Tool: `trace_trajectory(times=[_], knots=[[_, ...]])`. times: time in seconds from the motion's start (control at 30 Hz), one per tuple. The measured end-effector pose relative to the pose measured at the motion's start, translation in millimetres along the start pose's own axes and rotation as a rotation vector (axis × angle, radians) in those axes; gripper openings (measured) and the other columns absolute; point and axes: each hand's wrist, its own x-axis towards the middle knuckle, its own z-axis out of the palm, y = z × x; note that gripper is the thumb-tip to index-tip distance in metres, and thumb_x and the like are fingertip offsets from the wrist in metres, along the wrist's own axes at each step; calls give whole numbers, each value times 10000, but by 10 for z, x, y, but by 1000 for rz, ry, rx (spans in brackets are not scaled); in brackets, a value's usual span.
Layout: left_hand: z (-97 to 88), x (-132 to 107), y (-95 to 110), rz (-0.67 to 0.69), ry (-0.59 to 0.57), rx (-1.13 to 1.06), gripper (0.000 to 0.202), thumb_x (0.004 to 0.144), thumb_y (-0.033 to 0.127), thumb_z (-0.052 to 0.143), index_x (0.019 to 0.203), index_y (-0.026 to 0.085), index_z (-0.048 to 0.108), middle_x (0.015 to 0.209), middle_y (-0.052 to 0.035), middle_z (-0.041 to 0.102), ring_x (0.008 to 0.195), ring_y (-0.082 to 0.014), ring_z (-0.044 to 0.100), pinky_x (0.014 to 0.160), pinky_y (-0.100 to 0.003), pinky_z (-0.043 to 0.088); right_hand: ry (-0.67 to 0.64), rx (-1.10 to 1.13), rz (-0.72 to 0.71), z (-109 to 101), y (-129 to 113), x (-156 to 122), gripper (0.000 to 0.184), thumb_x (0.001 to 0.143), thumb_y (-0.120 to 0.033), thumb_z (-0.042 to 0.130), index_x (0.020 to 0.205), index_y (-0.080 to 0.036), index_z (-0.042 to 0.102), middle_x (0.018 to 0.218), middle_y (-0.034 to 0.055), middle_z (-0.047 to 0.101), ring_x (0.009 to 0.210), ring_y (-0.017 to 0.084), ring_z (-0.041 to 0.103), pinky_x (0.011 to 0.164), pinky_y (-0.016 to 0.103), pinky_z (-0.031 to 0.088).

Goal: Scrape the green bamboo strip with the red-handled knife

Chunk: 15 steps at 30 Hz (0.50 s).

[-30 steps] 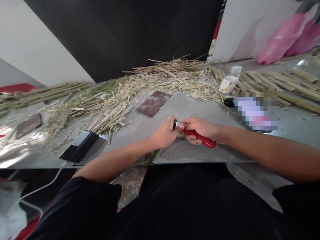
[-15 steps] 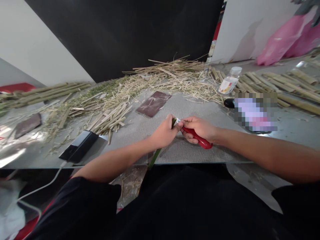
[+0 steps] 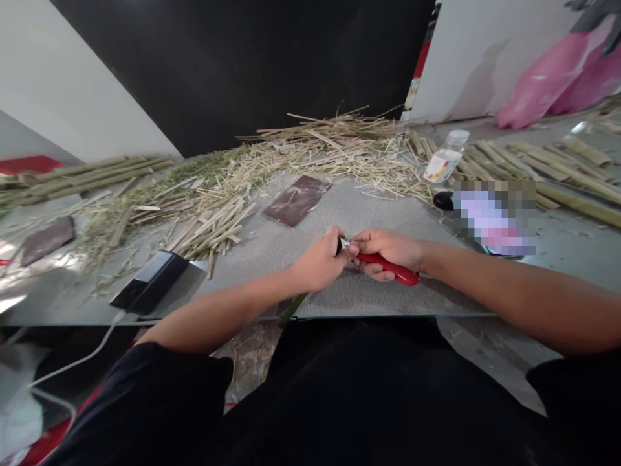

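Observation:
My left hand (image 3: 326,260) is closed around a green bamboo strip (image 3: 294,309), whose lower end slants down past the table's front edge. My right hand (image 3: 385,251) grips a red-handled knife (image 3: 400,273). Its short metal blade meets the strip's upper end beside my left thumb. The fingertips of both hands touch or nearly touch there, so the exact contact of blade and strip is hidden.
Bamboo shavings (image 3: 272,158) lie heaped at the back, with a bundle of split strips (image 3: 218,230) at left. Brown sandpaper (image 3: 297,200) lies ahead of my hands. A black box with a cable (image 3: 150,281), a bottle (image 3: 444,158) and a phone (image 3: 492,220) surround the work area.
The knife's handle has shifted slightly right and the strip's lower end a little to the left. Both hands keep their hold.

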Motion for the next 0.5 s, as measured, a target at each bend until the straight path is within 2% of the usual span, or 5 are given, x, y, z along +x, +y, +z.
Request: trace_trajectory(times=[0.13, 0.3, 0.37, 0.5], knots=[[11, 10, 2, -19, 22, -17, 201, 1088, 383, 484, 981, 248, 381, 838, -18, 620, 787, -213, 593, 707, -357, 412, 95, -7, -32, 85, 29, 14, 208, 1031, -375, 600, 898, -223, 551, 553, -47, 501, 357, 98, 414, 352, 207, 341], [17, 30, -8, -15, 65, -20, 251, 1111, 369, 418, 903, 257, 333, 797, 5, 533, 748, -196, 539, 678, -349, 376, 304, 19, -180, 238, 109, 68, 275, 1047, -426, 578, 867, -225, 524, 540, -45, 510, 366, 110, 457, 379, 218, 374], [5, 37, -11, -8, 73, -24, 252, 1109, 385, 435, 917, 256, 335, 815, 6, 538, 755, -194, 539, 684, -349, 380, 301, 25, -204, 232, 124, 81, 291, 1042, -448, 586, 864, -226, 524, 539, -47, 508, 361, 112, 460, 377, 220, 371], [-23, 35, -12, 29, 75, -14, 290, 1097, 456, 480, 944, 252, 344, 846, 3, 552, 767, -188, 545, 698, -346, 404, 183, 0, -139, 129, 93, 59, 288, 1018, -448, 628, 860, -228, 530, 522, -53, 497, 347, 110, 429, 357, 217, 354]])
